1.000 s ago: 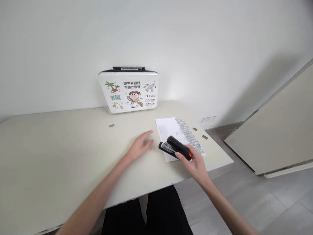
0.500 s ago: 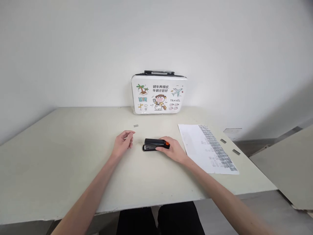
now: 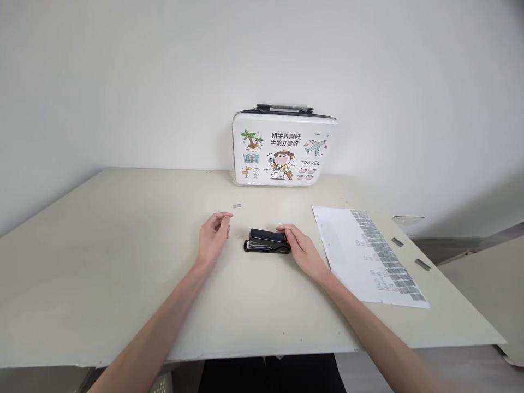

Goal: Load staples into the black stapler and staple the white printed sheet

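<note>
A black stapler [image 3: 267, 241] lies on the table with its front end to the left, its jaw slightly apart. My right hand [image 3: 303, 248] is closed around the stapler's rear end, the thumb by its orange part [image 3: 287, 240], which is mostly covered. To the left of the stapler, my left hand [image 3: 214, 233] rests with fingers curled and thumb pressed near the index finger. Whatever may be inside those fingers is hidden. Just beyond my left fingertips lies a small grey strip of staples [image 3: 237, 206].
A white case [image 3: 286, 153] with cartoon prints stands against the wall. Right of my right hand lies a paper sheet [image 3: 347, 245] with a dark shaded band. Two more staple strips [image 3: 397, 242] sit near the right edge of the white table [image 3: 114, 262].
My right thumb has shifted from the stapler's near side to its rear orange part. The whole view has shifted, so things appear further right. My left hand keeps its curled pose.
</note>
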The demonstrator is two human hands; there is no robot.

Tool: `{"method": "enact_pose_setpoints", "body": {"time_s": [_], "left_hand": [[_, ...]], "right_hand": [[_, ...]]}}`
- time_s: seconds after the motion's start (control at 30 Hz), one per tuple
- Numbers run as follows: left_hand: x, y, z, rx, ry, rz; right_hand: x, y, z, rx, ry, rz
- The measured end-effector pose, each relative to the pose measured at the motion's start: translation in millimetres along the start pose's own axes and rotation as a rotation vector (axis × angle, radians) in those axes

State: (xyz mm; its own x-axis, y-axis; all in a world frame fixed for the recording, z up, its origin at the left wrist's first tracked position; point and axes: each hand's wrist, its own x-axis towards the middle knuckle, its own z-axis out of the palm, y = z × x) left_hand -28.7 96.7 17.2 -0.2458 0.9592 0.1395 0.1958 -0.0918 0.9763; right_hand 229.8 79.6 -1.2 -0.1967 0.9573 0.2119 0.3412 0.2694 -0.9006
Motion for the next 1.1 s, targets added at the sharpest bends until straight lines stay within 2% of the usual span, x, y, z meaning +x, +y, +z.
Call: {"method": "enact_pose_setpoints", "body": {"time_s": [0.27, 0.47, 0.6, 0.7, 0.8, 0.87, 0.97, 1.03, 1.1], "left_hand": [[5, -2, 0, 0.073, 0.115, -0.017], [7, -6, -1, 0.071, 0.14, -0.012], [8, -7, -2, 0.041, 0.135, -0.019], [6, -5, 0, -0.068, 0.094, -0.027], [2, 0, 4, -0.264, 0.01, -0.081], [0, 3, 6, -0.416, -0.051, -0.174], [-3, 5, 7, -0.63, -0.131, -0.383], [-6, 4, 9, -0.717, -0.194, -0.501], [-8, 3, 12, -0.738, -0.268, -0.558]], "right_hand": [[3, 1, -2, -0.004, -0.036, 0.004], [1, -5, -1, -0.029, -0.011, 0.005], [-3, -10, -1, -0.107, -0.097, -0.017], [-5, -8, 0, -0.193, -0.129, -0.1], [-9, -6, 3, -0.3, -0.05, -0.239], [-11, -6, 4, -0.333, 0.013, -0.371], [-12, -5, 6, -0.33, 0.127, -0.547], [-12, -5, 7, -0.338, 0.192, -0.631], [-12, -5, 8, -0.363, 0.226, -0.684]]}}
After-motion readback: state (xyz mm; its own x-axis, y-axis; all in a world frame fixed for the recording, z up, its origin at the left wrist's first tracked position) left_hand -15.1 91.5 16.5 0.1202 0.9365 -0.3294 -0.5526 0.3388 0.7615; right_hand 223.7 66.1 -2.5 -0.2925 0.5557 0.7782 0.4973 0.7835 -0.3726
